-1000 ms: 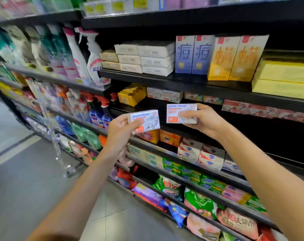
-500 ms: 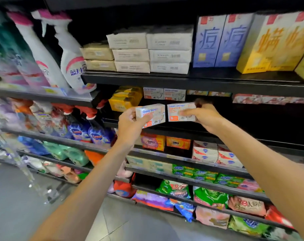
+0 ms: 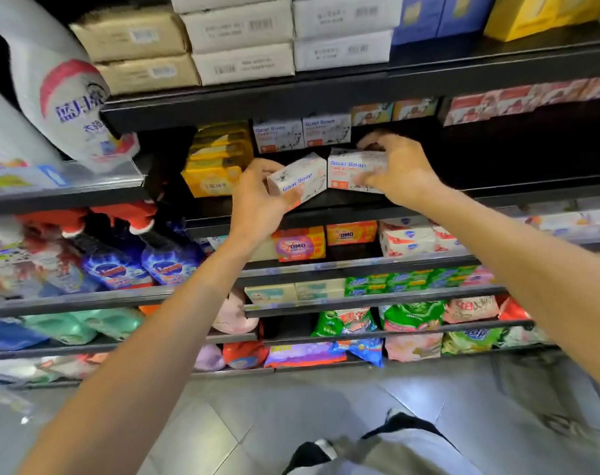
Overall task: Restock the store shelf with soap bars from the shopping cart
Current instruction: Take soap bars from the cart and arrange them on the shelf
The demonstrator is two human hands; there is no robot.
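Observation:
My left hand [image 3: 255, 204] grips a white Goat Soap box [image 3: 300, 178], tilted, just in front of the black shelf [image 3: 497, 195]. My right hand [image 3: 399, 173] holds a second Goat Soap box [image 3: 348, 171] upright at the shelf's front edge, beside the first box. Two more Goat Soap boxes [image 3: 302, 133] stand side by side deeper on the same shelf, behind the held ones. The shopping cart is out of sight.
Yellow soap packs [image 3: 216, 159] are stacked left of the held boxes. Pale cartons [image 3: 243, 42] fill the shelf above, and a white spray bottle [image 3: 65, 94] hangs over at upper left. Orange OMO boxes [image 3: 298, 245] and detergent bags fill the lower shelves. Grey floor lies below.
Both hands have carried their boxes forward and down to the shelf's front edge. The view has moved much closer to the shelf and tipped downward.

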